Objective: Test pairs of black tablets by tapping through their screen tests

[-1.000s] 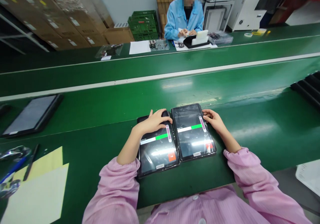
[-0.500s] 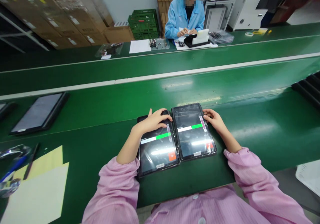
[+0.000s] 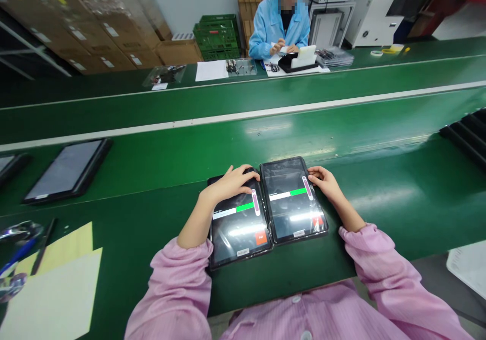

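Two black tablets lie side by side on the green bench. Both screens show a white and green bar, a red square and a pink slider strip. Over the upper part of the left tablet [image 3: 235,233] rests my left hand [image 3: 232,184], its fingers curled round the top right edge. My right hand [image 3: 325,182] has its fingers and thumb on the upper right edge of the right tablet [image 3: 286,213]. The inner edges of the tablets nearly touch.
Another tablet [image 3: 64,170] sits on the belt [image 3: 159,152] at left. Yellow paper [image 3: 56,294], a dark pen [image 3: 43,249] and a blue-handled tool lie at lower left. Across the bench, a person in a blue jacket [image 3: 261,26] works. Black trays [image 3: 471,137] stand at right.
The tablet on the belt at left has shifted to the right. On the left tablet's screen the slider strip looks brighter. My hands have barely moved.
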### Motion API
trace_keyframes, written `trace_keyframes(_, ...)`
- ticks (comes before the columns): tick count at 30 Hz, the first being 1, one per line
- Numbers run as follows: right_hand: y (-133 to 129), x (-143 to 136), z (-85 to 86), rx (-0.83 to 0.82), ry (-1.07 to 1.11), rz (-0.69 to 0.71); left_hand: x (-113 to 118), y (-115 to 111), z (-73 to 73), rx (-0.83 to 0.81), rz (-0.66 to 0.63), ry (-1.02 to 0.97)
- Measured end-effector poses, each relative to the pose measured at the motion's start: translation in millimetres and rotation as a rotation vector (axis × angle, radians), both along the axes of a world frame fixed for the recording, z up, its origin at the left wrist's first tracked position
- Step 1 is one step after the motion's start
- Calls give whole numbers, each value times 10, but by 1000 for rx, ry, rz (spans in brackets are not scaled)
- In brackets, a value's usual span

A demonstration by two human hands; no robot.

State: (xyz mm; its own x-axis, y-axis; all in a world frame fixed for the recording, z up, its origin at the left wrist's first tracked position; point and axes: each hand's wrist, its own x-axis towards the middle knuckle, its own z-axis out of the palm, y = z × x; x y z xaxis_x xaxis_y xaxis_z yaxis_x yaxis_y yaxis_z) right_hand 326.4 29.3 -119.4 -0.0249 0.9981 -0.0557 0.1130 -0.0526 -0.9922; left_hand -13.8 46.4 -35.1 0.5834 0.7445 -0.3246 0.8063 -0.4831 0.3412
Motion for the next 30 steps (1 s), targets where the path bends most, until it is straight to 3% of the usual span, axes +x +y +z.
trace_keyframes(18,-5,-17,15,31,13,13,-74,-27,39,26,127,-6)
trace_keyframes(24,-3,-5,15,36,-10,46,-398,-65,80,-15,194,-8)
trace_keyframes(30,5,1,-3,32,-1,40,-810,-377,85,-82,134,-29)
